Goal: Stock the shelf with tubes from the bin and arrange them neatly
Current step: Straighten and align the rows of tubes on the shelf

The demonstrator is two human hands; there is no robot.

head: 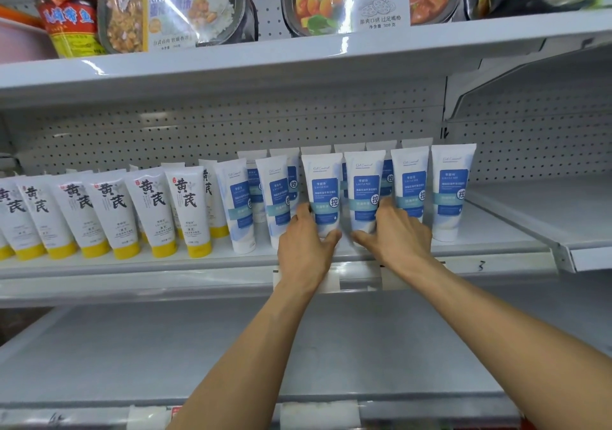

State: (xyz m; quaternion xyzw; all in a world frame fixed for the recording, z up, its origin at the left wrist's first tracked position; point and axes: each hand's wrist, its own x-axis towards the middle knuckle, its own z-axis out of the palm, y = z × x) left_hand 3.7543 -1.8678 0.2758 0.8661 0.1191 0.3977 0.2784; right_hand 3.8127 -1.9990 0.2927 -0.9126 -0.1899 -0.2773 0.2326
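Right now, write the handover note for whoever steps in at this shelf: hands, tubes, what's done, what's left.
Left hand grips the third blue tube of the front row; right hand grips the fourth blue tube beside it.
Both stand cap-down on the middle shelf, right of the yellow-capped tubes.
Done: six blue tubes in front, more behind.
Left: square these two, straighten the leaning blue tubes at the row's left end.
Bin not in view, so remaining stock unknown.
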